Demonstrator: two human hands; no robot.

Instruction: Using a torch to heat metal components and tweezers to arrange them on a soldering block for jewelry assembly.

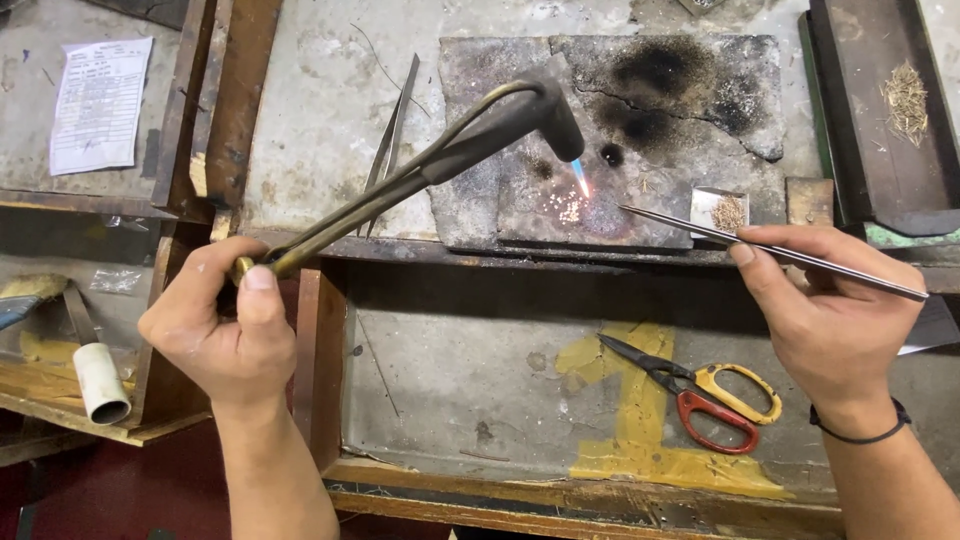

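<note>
My left hand (222,322) grips the brass end of a long gas torch (455,148). Its dark nozzle points down at a scorched soldering slab (700,140), and a small blue flame (581,178) plays on a cluster of tiny pale beads (570,209). Long metal tweezers (770,250) are pinched in my right hand (830,310), their tip hovering just right of the flame over the slab.
Spare tweezers (393,130) lie on the bench left of the slab. A small tray of bits (722,209) sits by the slab's right edge. Red and yellow scissors (700,392) rest in the lower drawer. A paper sheet (98,105) lies far left, a white tube (100,383) below it.
</note>
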